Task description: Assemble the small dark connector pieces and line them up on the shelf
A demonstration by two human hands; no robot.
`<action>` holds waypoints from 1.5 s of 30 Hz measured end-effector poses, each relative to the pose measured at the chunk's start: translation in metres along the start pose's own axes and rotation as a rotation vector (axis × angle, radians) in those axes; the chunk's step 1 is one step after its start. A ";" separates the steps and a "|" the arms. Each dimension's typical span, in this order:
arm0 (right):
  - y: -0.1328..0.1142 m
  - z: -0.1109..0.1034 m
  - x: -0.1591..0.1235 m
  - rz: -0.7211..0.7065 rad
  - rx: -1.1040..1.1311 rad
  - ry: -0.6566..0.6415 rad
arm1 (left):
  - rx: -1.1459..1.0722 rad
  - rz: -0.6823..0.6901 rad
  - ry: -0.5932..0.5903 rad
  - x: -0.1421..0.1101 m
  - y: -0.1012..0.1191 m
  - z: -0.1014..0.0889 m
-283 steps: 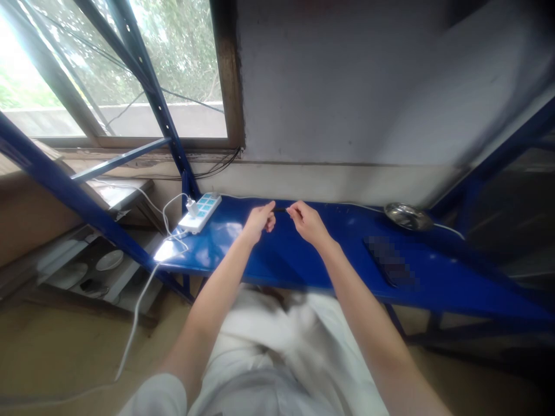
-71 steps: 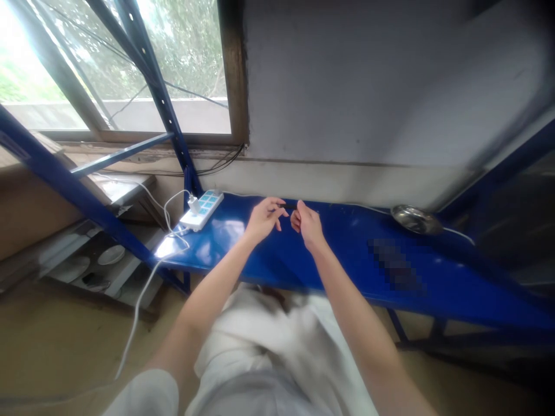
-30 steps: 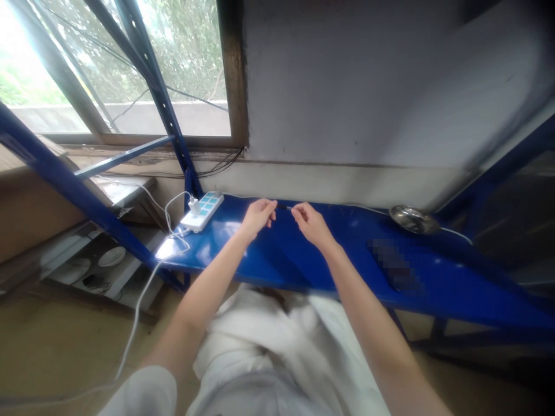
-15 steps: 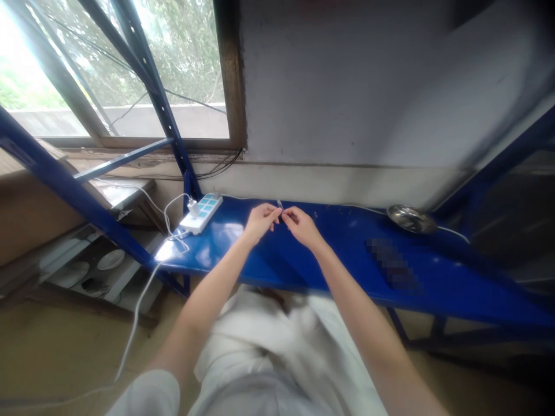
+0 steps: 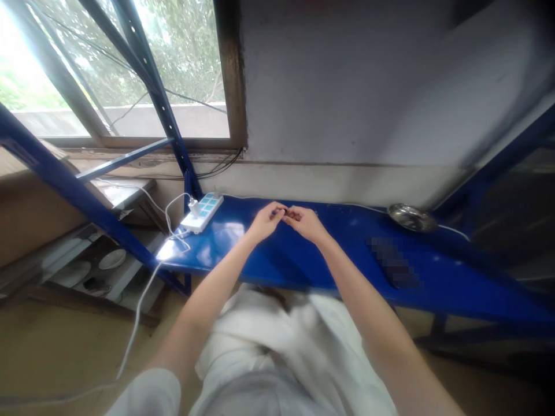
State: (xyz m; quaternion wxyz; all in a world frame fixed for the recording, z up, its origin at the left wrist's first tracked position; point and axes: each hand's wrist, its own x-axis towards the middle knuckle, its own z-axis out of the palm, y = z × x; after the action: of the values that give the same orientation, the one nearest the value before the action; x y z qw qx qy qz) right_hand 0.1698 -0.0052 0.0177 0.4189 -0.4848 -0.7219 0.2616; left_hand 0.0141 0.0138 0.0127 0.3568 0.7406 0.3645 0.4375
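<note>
Over the back of a blue metal shelf (image 5: 303,260), my left hand (image 5: 266,219) and my right hand (image 5: 306,221) meet fingertip to fingertip. Both pinch a small thin dark object (image 5: 281,212) between them; it is too small to name. The fingers of each hand are curled and pressed together. My forearms reach forward from my lap, which is in white clothing (image 5: 277,352).
A white power strip (image 5: 202,212) with a plugged charger and white cable (image 5: 139,300) lies at the shelf's left end. A metal dish (image 5: 410,216) sits at the back right, a blurred dark item (image 5: 392,263) nearer. Blue frame posts (image 5: 143,75) cross the window.
My hands, apart one second ago with the thin dark object stretched between them, have come together until the fingertips touch.
</note>
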 end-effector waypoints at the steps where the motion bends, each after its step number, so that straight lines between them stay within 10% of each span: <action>1: 0.002 0.000 0.001 -0.008 -0.019 0.008 | -0.017 0.006 0.010 -0.001 -0.001 0.002; 15: 0.092 -0.004 -0.009 0.254 -0.173 0.327 | 0.015 -0.338 0.189 -0.038 -0.087 0.045; 26: 0.141 0.003 -0.006 0.463 -0.382 0.323 | 0.026 -0.381 0.146 -0.047 -0.088 0.044; 45: 0.156 0.001 0.006 0.530 -0.508 0.216 | 0.029 -0.369 0.141 -0.049 -0.091 0.045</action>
State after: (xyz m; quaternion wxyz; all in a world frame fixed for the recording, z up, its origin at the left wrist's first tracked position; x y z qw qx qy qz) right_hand 0.2428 0.0614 -0.1035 0.2771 -0.7677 -0.5649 0.1211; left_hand 0.0168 0.0067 -0.0998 0.3940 0.6337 0.5245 0.4099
